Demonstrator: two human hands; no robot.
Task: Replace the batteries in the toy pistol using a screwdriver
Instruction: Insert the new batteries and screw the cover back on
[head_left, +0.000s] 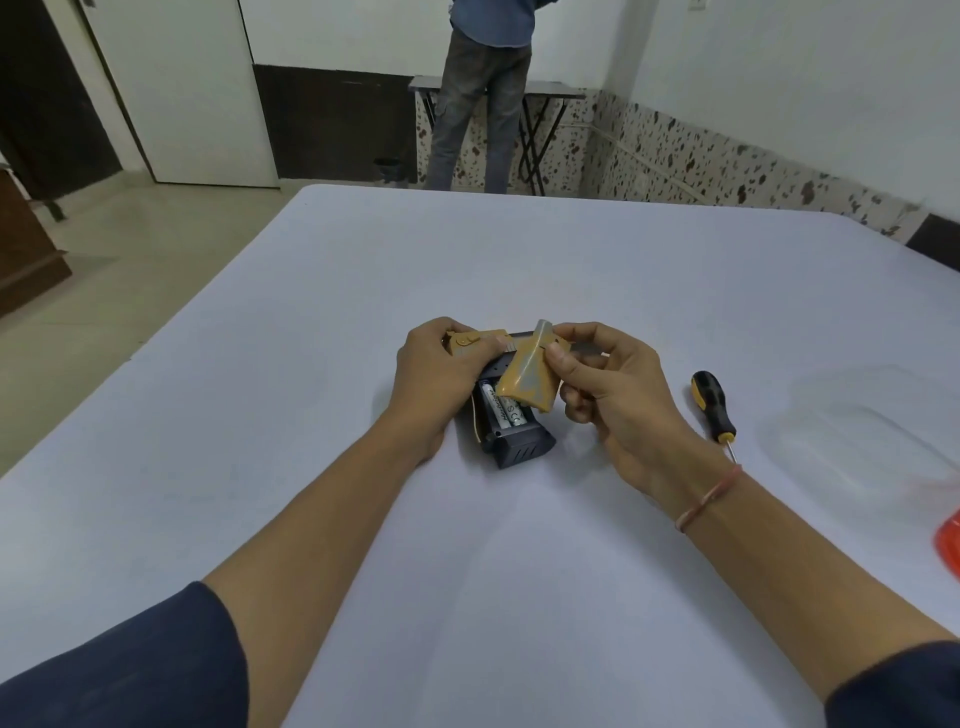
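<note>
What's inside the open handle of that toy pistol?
Two batteries lie side by side inside the toy pistol. The tan cover, pinched by the right hand, hides their upper ends.

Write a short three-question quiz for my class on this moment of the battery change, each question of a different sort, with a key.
1. True or false: the screwdriver lies on the table, and neither hand touches it.
2. Which thing do the fingers of the right hand pinch? A) the tan battery cover B) the screwdriver C) a loose screw
3. Fill the gap: the left hand holds the toy pistol, whose open grip shows the ___.

Key: 1 true; 2 A; 3 batteries
</note>
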